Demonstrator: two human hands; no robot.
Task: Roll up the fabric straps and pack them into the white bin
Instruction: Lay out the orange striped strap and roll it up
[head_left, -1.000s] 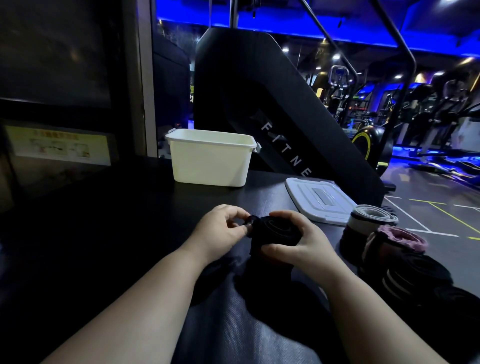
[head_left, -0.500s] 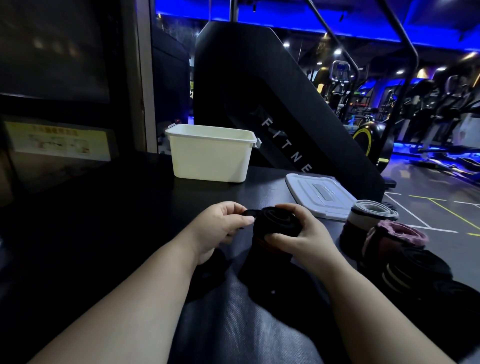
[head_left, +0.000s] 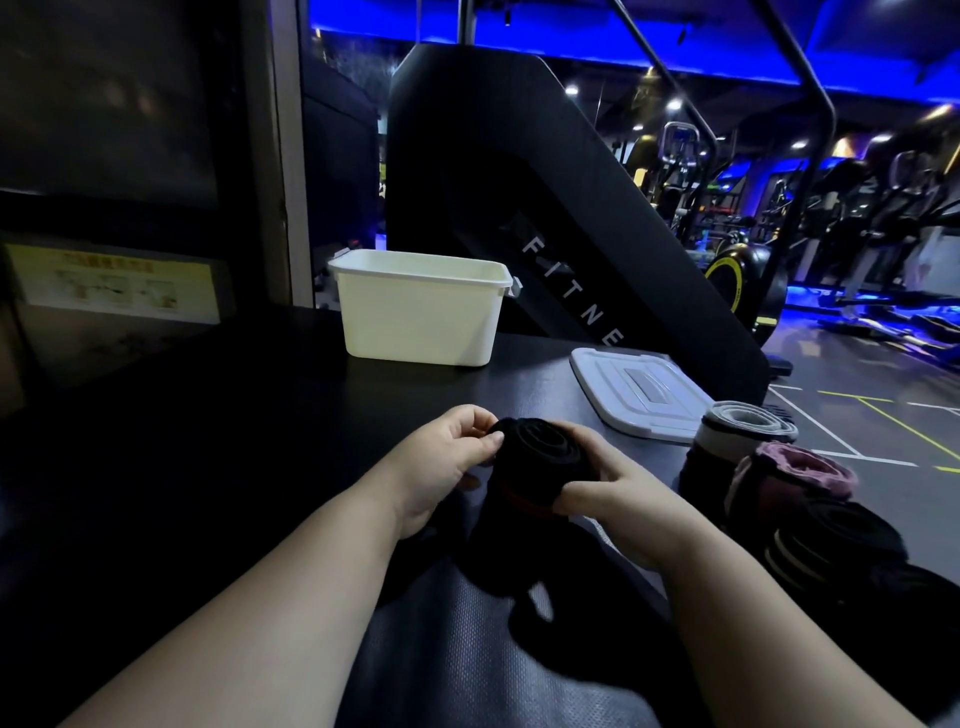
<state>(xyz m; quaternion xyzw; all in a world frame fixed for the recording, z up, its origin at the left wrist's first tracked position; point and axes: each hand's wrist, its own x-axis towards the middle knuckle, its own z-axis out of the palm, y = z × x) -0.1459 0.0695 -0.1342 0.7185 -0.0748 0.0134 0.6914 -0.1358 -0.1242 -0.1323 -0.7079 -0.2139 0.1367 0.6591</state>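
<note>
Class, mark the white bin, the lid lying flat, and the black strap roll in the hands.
white bin (head_left: 418, 322): head view, front wall.
lid (head_left: 641, 395): head view, top face.
black strap roll (head_left: 540, 444): head view, coiled end.

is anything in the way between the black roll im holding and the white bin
Nothing visible. Only bare tabletop lies between the black strap roll and the open white bin; the white lid lies off to the right.

Dim scene, blue ceiling glow behind; wide-angle edges bend, dark left.
</note>
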